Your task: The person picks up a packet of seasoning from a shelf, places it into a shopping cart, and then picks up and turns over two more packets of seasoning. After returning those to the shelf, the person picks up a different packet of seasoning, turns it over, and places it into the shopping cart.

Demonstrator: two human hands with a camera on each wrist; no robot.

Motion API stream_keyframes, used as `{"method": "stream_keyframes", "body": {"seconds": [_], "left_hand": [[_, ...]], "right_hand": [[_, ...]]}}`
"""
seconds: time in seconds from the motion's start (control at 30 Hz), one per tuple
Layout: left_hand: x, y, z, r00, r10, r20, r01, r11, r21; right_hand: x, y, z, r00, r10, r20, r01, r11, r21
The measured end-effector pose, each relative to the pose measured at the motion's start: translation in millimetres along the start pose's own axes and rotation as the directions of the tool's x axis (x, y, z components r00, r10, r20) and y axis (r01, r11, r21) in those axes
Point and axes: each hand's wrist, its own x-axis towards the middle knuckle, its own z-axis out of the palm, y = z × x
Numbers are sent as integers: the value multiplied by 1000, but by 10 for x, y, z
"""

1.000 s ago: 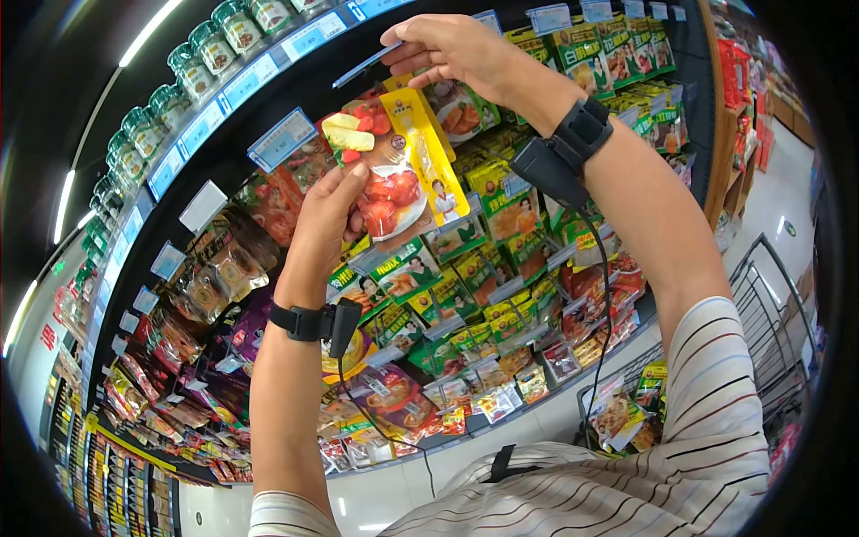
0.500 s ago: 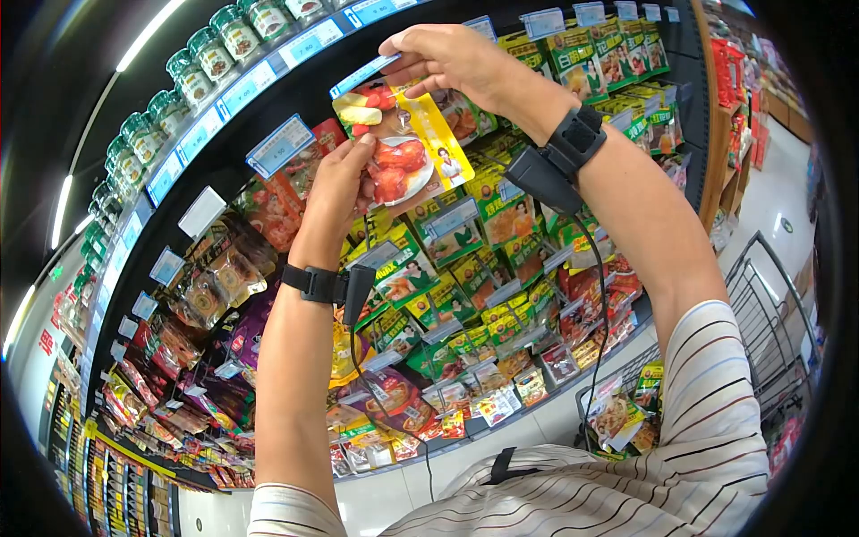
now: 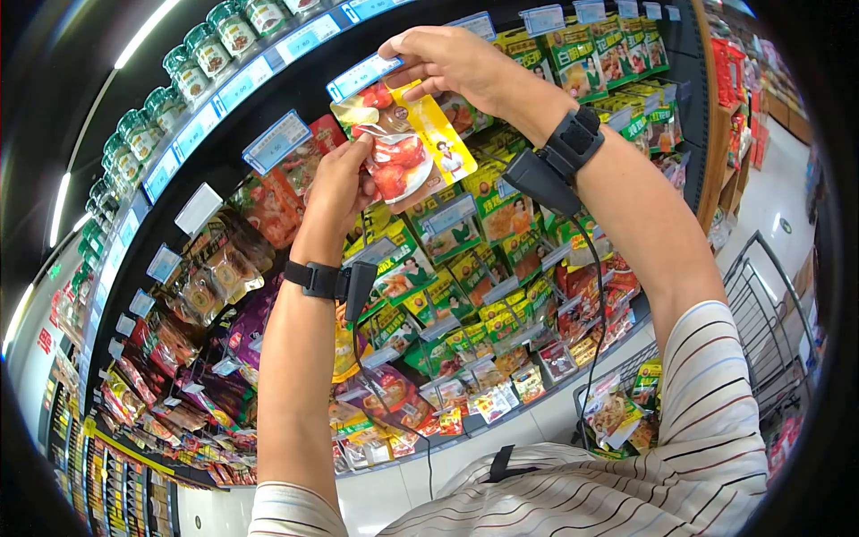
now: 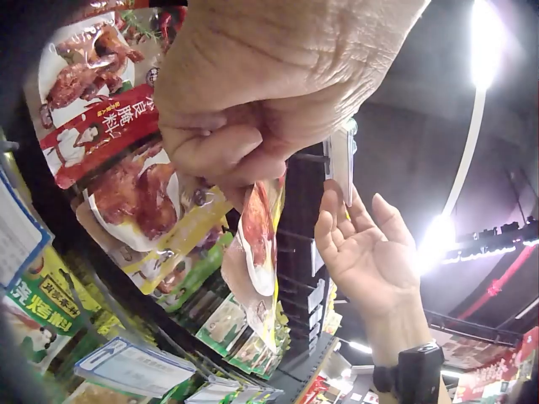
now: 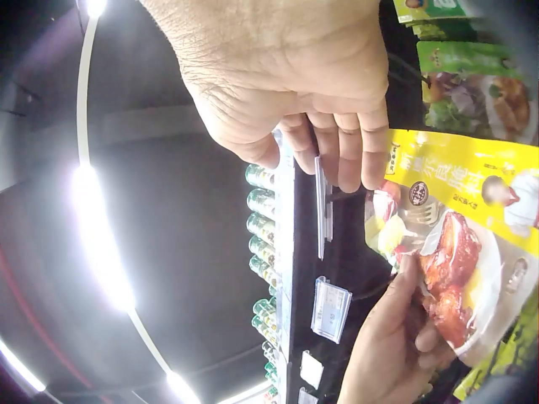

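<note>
My left hand (image 3: 338,188) pinches a flat marinade packet (image 3: 442,152) by its lower left edge, thumb on the front. The packet has a yellow band and a picture of glazed chicken wings on a plate. Above its top edge is a blue-and-white price tag (image 3: 362,79) on a shelf hook. My right hand (image 3: 461,64) is raised at that tag, its fingertips right at the tag's end. In the right wrist view its fingers (image 5: 347,151) reach down behind the tag, with the thumb held apart. Seen from the left wrist, the right palm (image 4: 370,265) faces the camera.
Green-lidded jars (image 3: 210,54) line the shelf above. Red marinade packets (image 3: 268,208) hang at left, and green-and-yellow packets (image 3: 438,300) fill the hooks below and right. A wire shopping cart (image 3: 769,304) stands at right. A cable (image 3: 604,304) hangs from my right wrist.
The packet has shifted slightly up toward the hook, with the left hand following. The price tag has tilted from nearly edge-on to showing its face. My right hand stays almost in place.
</note>
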Motion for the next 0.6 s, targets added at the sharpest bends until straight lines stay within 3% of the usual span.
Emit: {"method": "stream_keyframes", "body": {"seconds": [0.13,0.37,0.47,0.6], "left_hand": [[29,-37,25,999,-28,-29,26,996,-89],[296,-96,-90,997,-38,-68,45,993,107],[432,-162,-97,991,-48,-127,86,945,314],[386,-210,-52,991,-27,-132,69,946,318]], "right_hand": [[4,23,-12,1000,-3,-2,3,1000,-3],[-24,94,-17,1000,18,0,-18,1000,-3],[-45,132,-19,999,34,-6,-34,999,12],[-105,172,-26,999,36,-14,-36,999,7]]}}
